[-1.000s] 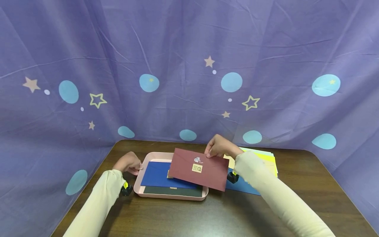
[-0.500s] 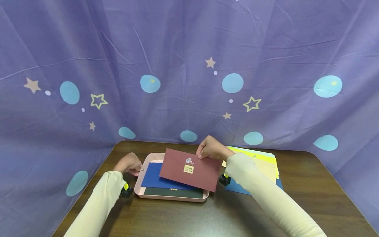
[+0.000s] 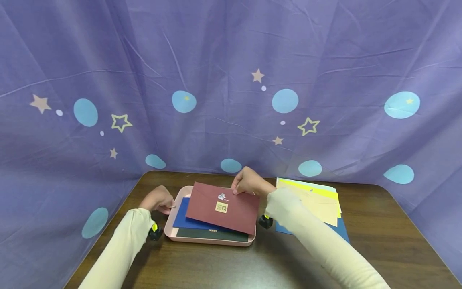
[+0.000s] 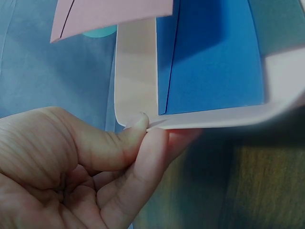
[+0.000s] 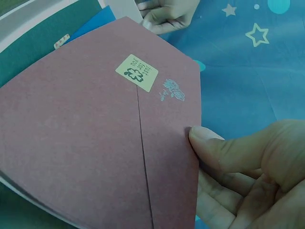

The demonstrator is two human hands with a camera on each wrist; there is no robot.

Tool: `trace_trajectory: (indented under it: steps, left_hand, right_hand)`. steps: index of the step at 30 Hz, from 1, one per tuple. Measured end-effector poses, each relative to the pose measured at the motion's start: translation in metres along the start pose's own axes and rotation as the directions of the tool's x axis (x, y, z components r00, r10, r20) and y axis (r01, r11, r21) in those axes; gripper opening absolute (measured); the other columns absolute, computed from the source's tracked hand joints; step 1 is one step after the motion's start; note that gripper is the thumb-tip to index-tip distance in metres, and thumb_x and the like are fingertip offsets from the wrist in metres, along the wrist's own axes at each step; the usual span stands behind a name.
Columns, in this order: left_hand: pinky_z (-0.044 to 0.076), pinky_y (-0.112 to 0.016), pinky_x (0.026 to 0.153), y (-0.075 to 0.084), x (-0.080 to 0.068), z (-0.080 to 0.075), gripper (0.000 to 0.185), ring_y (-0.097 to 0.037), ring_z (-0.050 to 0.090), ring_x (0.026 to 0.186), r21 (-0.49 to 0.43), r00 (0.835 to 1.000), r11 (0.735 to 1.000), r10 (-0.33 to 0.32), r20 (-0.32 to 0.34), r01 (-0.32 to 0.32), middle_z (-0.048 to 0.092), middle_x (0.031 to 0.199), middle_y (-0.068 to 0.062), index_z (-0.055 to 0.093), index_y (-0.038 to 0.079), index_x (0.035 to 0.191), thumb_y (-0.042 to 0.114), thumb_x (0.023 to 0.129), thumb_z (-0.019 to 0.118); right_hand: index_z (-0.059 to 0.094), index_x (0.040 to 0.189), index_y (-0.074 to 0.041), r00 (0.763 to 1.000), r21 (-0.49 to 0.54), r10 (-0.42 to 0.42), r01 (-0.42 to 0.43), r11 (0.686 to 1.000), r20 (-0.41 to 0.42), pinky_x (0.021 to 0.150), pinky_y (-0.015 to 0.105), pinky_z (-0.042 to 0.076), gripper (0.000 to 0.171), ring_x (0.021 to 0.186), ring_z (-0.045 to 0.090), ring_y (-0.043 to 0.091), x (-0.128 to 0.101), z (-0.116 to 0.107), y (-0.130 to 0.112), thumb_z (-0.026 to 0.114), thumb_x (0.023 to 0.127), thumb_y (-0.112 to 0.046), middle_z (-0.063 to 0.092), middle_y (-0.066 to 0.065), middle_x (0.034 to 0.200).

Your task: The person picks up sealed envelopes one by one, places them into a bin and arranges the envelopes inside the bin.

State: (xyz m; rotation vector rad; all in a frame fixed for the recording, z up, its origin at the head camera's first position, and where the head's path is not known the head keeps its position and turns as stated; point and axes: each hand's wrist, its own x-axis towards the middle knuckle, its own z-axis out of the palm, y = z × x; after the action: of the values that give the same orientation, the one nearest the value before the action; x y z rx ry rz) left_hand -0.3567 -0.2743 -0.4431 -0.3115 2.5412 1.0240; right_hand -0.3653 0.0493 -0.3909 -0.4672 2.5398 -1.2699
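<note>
My left hand (image 3: 159,199) pinches the left rim of a pink tray (image 3: 170,228) between thumb and fingers, as the left wrist view also shows. Inside the tray lie a blue envelope (image 3: 182,216) and, under it, a dark green envelope (image 3: 216,236). With thumb and fingers my right hand (image 3: 249,182) pinches the far edge of a maroon envelope (image 3: 223,212), held tilted over the tray and covering much of what lies in it. The maroon envelope bears a cream sticker (image 5: 137,73) and a small silver print (image 5: 173,89) in the right wrist view.
Right of the tray, a loose stack holds a cream envelope (image 3: 321,206), a yellow one (image 3: 330,195), a pale green one (image 3: 306,182) and a blue one (image 3: 341,229). Behind the wooden table (image 3: 202,265) hangs a purple curtain (image 3: 223,52).
My right hand has carried the maroon envelope left, from the tray's right side to over the tray. More of the stack on the right shows now. My left hand stays on the rim.
</note>
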Motion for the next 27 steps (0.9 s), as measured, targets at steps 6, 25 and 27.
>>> trace_trajectory:
  steps: [6, 25, 27]
  left_hand:
    - [0.058, -0.017, 0.050, 0.000, -0.001, 0.000, 0.022, -0.009, 0.056, 0.049, -0.001, 1.000, 1.000, -0.002, -0.005, 0.002, 0.051, 0.065, -0.003, 0.050, 0.003, 0.071, -0.013, 0.084, 0.057]
    - [0.059, -0.017, 0.051, 0.001, -0.002, 0.000, 0.016, -0.009, 0.056, 0.051, -0.020, 1.000, 1.000, 0.019, -0.002, -0.019, 0.054, 0.067, -0.004, 0.055, -0.002, 0.074, -0.015, 0.082, 0.056]
    - [0.058, -0.017, 0.051, 0.000, -0.001, 0.001, 0.018, -0.009, 0.055, 0.050, -0.020, 1.000, 1.000, 0.013, 0.000, -0.014, 0.053, 0.066, -0.003, 0.054, 0.000, 0.072, -0.015, 0.083, 0.057]
  right_hand:
    - [0.076, 0.080, 0.004, 0.999, 0.001, -0.045, 0.045, 0.999, 0.006, 0.054, 0.019, 0.050, 0.008, 0.062, 0.056, 0.011, 0.002, 0.009, 0.001, 0.081, 0.076, 0.010, 0.073, 0.011, 0.072]
    - [0.077, 0.081, 0.002, 0.998, -0.023, -0.056, 0.056, 0.998, -0.005, 0.051, 0.016, 0.044, 0.010, 0.060, 0.053, 0.008, 0.006, 0.024, 0.007, 0.082, 0.075, 0.008, 0.073, 0.008, 0.071]
    - [0.077, 0.080, 0.002, 0.999, -0.025, -0.053, 0.052, 0.998, -0.008, 0.050, 0.016, 0.044, 0.010, 0.059, 0.053, 0.008, 0.006, 0.025, 0.007, 0.082, 0.074, 0.008, 0.073, 0.009, 0.071]
